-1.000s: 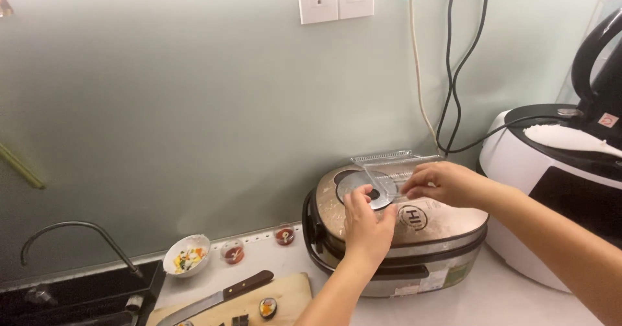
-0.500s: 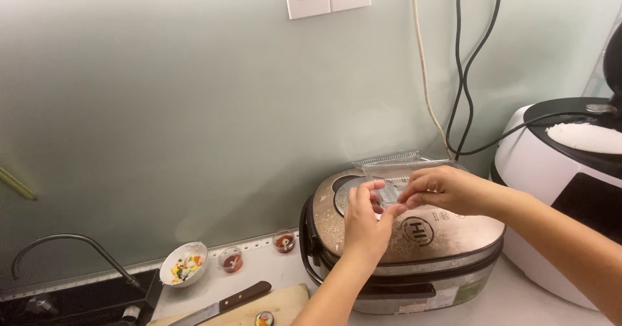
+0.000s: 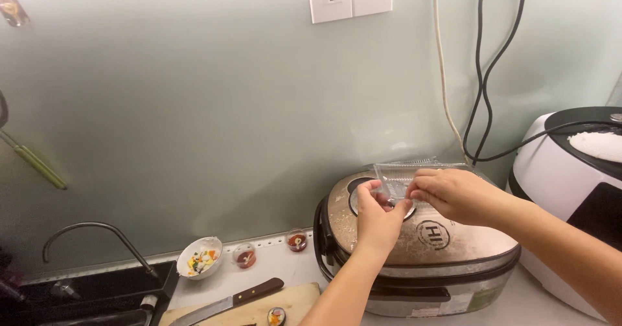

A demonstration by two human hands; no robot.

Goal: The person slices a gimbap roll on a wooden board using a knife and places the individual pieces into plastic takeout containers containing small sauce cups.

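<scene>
Holding a clear plastic tray [image 3: 414, 174] over the cooker lid, both your hands were closed on it: left hand [image 3: 378, 217] pinched its near-left edge from below, right hand [image 3: 453, 193] curled over its right side. Tray sat above the round steam vent [image 3: 353, 196] of the beige cooker [image 3: 414, 255], seemingly lifted just off the lid. I couldn't tell if it held anything.

Progress, my read: tray was picked up and in hand, not yet set down anywhere or opened. Everything after that was left.

Around you:
- 3 o'clock of the cooker: white appliance [image 3: 570, 196] with a black top, close beside it.
- 12 o'clock: cords [image 3: 483, 73] hanging down the wall from above, ending behind the tray.
- 9 o'clock: two small sauce cups [image 3: 246, 256] and a white bowl [image 3: 199, 258] of chopped bits along the wall.
- 8 o'clock: knife [image 3: 227, 300] on a cutting board [image 3: 259, 310], blade pointing left, sink [image 3: 84, 287] beyond.

In the way: cords hung just behind the tray, white appliance crowded your right forearm. Knife was well apart from both hands.
</scene>
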